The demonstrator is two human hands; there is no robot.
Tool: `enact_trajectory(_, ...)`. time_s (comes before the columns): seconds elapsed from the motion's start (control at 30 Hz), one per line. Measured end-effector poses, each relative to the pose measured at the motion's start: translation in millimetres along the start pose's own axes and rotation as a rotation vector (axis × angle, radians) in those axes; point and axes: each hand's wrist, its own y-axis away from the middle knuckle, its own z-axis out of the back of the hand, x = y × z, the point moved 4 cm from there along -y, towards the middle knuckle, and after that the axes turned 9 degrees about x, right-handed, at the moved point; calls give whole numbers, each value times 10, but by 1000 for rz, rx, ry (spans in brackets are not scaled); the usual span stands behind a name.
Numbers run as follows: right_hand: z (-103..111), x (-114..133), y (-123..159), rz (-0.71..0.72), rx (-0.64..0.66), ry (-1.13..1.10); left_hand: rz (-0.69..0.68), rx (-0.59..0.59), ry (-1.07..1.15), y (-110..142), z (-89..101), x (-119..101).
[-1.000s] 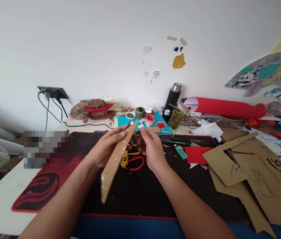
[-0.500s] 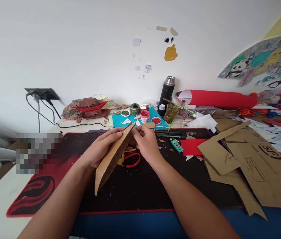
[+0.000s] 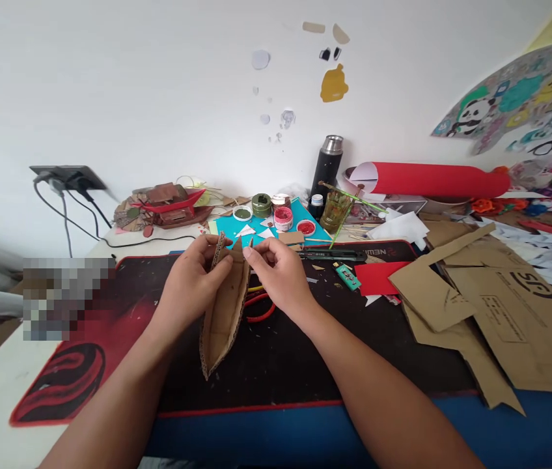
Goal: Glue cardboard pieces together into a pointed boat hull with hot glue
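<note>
A boat-shaped cardboard piece (image 3: pixel 224 309) with raised side walls is held above the dark desk mat (image 3: pixel 305 365). Its pointed near end faces me, and its hollow inside shows. My left hand (image 3: pixel 195 277) grips the left wall near the far end, thumb inside and fingers outside. With thumb and fingers, my right hand (image 3: pixel 280 270) pinches the right wall at the far end. The two walls stand apart there. Scissors with red and yellow handles (image 3: pixel 262 306) lie on the mat, partly hidden behind the cardboard and my right hand.
Paint jars (image 3: pixel 284 219) stand on a blue sheet (image 3: pixel 227 228) at the back. Beside them are a black thermos (image 3: pixel 327 166) and a glass with brushes (image 3: pixel 337 212). Cardboard sheets (image 3: pixel 515 326) cover the right side. A model boat (image 3: pixel 168 205) sits at back left.
The cardboard piece has turned from lying on its side to showing its open inside. Both hands have shifted their grip to opposite walls. The view has tilted slightly down.
</note>
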Motion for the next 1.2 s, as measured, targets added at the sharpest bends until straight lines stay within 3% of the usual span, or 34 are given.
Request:
enact_trajectory(0.3,-24,-29,7,-41,28,-81,34,-33,113,-72,20,75)
enact_trajectory(0.63,-31,-12,43,15,9,105,-6,-89,105,-73,24,38)
enact_trajectory(0.9,-40,30,79,76,-38,245,-30,-123,-47,-22,9,-38)
enact_trajectory(1.2,-62,33,101,66,-57,232,-8,-114,-77,22,-10,-118)
